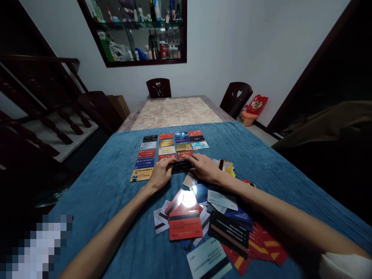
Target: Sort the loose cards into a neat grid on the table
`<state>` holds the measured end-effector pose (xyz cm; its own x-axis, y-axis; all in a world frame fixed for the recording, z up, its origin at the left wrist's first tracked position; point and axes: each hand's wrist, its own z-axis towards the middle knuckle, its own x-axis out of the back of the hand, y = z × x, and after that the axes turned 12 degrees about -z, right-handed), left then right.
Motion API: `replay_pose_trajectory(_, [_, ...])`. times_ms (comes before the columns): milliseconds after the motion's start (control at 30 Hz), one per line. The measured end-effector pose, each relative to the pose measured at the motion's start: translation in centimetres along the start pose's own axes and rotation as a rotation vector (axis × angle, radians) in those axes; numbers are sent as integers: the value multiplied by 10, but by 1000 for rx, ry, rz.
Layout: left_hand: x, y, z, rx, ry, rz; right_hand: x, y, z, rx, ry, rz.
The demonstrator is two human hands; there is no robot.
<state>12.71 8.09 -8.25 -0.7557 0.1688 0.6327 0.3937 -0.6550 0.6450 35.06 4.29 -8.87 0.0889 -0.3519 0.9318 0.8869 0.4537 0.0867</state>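
Note:
A dark card (181, 166) is pinched at its left end by my left hand (161, 173) and at its right end by my right hand (205, 167). It is just below several cards laid face up in columns, among them a gold card (142, 174) and a blue card (144, 162) beside my left hand. A red card (185, 155) lies right above the dark one. Under and in front of my right forearm spreads a loose heap of overlapping cards, with a red card (186, 224), a black card (229, 233) and a pale card (208, 259) on top.
A blue cloth (122, 217) covers the near part of the table, and a patterned tabletop (177, 110) shows beyond it. Dark wooden chairs (158, 88) stand around the far end. A shelf niche (145, 29) is in the back wall. At right, a red bag (257, 104) stands in an orange tub.

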Motion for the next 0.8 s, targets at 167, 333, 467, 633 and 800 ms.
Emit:
replay_pose_trajectory(167, [0, 1, 1, 30, 39, -5, 7, -4, 2, 37, -17, -81])
replay_pose_trajectory(333, [1, 3, 2, 20, 55, 0, 14, -6, 4, 65, -5, -157])
replay_pose_trajectory(467, [4, 4, 5, 0, 54, 19, 14, -6, 6, 75, 44, -202])
replay_pose_trajectory(633, [6, 4, 4, -92, 35, 115, 12, -5, 7, 91, 85, -244])
replay_pose_trajectory(800, [10, 8, 0, -145, -21, 248, 12, -3, 9, 80, 102, -235])
